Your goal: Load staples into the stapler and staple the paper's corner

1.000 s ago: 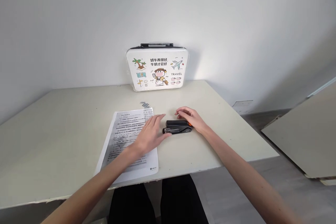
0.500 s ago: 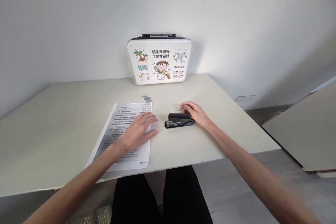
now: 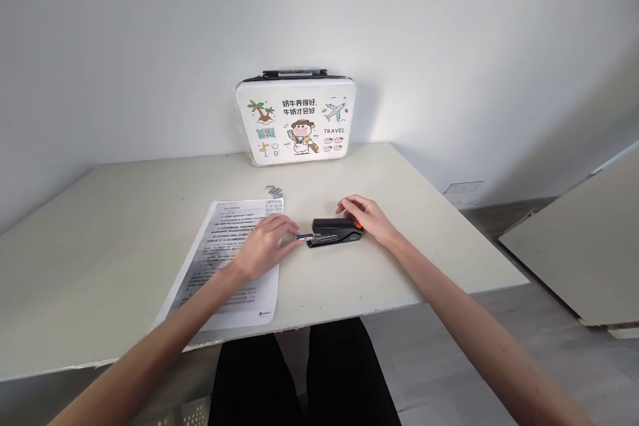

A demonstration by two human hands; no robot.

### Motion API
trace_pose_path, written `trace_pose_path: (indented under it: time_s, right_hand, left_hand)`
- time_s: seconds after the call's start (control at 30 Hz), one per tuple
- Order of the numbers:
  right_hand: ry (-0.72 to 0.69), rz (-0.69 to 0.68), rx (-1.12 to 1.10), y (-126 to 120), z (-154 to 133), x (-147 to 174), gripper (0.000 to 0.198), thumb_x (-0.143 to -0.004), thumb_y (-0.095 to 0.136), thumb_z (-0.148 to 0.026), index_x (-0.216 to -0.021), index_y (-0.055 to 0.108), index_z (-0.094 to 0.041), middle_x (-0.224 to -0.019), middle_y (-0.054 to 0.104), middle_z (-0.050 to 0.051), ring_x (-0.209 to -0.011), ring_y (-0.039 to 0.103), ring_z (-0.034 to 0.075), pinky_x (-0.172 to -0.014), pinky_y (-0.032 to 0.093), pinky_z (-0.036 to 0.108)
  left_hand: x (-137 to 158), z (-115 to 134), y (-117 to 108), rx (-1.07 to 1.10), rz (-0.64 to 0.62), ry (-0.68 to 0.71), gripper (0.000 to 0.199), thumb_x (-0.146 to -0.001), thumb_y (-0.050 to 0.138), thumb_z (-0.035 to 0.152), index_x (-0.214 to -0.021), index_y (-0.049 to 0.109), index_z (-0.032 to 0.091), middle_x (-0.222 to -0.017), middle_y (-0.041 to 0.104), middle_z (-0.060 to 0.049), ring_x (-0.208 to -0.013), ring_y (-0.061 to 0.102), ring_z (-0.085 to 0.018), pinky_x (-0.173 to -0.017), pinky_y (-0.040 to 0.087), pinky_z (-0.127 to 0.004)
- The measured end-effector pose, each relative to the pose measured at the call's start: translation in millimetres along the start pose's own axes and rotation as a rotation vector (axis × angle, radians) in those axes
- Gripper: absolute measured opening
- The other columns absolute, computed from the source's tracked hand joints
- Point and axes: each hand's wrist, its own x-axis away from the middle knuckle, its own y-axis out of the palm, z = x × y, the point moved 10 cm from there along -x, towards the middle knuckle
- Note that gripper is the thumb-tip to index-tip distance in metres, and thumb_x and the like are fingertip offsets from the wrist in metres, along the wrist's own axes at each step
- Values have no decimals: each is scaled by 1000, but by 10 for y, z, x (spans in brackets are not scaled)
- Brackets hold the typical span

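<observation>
Stapler [image 3: 337,231] lies on the worktop [image 3: 399,186], just right of a printed sheet [image 3: 224,239]; left hand [image 3: 267,244] over the sheet's right edge, fingers narrow, pinching a slim piece [image 3: 303,237] that juts from the stapler's left end; right hand [image 3: 368,218] at the orange-marked end, fingers curled, firmness of hold cannot be told; grey strips [image 3: 274,192] at the sheet's far corner; white case [image 3: 298,121] stands behind, against the wall [image 3: 424,46].

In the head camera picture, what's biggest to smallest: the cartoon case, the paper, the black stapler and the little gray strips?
1. Paper and cartoon case: too close to rank, since the paper is nearer the camera and partly covered.
2. Black stapler.
3. Little gray strips, together.
</observation>
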Motion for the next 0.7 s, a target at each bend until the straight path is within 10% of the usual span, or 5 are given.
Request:
trace_pose_path:
  time_s: [0.33,0.53,0.7]
  right_hand:
    - [6,11,-23,-1,-1,-4,40,-91,67,-64,-94,74,-25,-103,75,5,-81,64,17,-72,51,30]
    - [26,35,-62,-5,-3,-7,38,-90,69,-64,-91,74,-25,-103,75,5,-79,63,16,-77,54,31]
    - [41,21,-68,19,-7,-36,38,-89,70,-64,-89,74,-26,-102,75,4,-81,64,17,-81,56,32]
  left_hand:
    - [-48,-884,-498,-131,134,-295,31,-104,52,48,-111,69,23,-115,75,-9,-112,66,-30,-100,50,-44]
    - [-507,-1716,-365,-253,-8,-457,38,-97,55,33,-130,68,21,-127,67,-13,-124,57,-34,-110,41,-49]
    - [-677,-1966,-319,-216,-25,-488,25,-93,62,42,-105,76,25,-114,68,-10,-117,58,-33,-107,42,-46]
